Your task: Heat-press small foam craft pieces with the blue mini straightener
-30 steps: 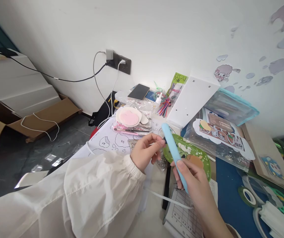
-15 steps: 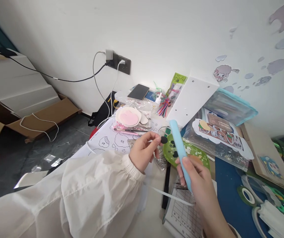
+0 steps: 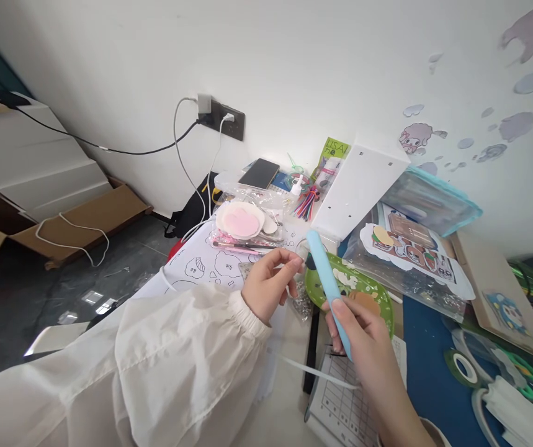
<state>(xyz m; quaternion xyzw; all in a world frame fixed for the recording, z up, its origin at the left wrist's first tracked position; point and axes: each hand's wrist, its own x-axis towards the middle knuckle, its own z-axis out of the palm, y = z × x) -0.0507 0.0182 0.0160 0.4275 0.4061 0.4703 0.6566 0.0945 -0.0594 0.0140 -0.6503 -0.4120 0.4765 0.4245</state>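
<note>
My left hand [image 3: 270, 279] pinches the edge of a small black flat piece [image 3: 309, 263], which is mostly hidden behind the blue tool. In my right hand [image 3: 359, 329] is a light-blue, slim corded wand [image 3: 326, 273], its rounded tip up and close to the black piece. I cannot tell whether the two touch. A white cord [image 3: 317, 374] runs near its lower end. Beneath both hands lies a green tray [image 3: 385, 298] with white, black and tan cut pieces. A small clear bag of tiny bits [image 3: 301, 304] sits beside the tray.
White and pink shapes [image 3: 241, 220] lie on packets at the back left, over a printed sheet [image 3: 196, 267]. A white panel [image 3: 363, 186] leans on the wall. Green tape [image 3: 462, 367] and scissors [image 3: 520, 372] are at the right. A gridded board [image 3: 340, 397] lies in front.
The blue wand has shifted left and slightly down, so its tip now covers most of the black piece. My left hand has hardly moved.
</note>
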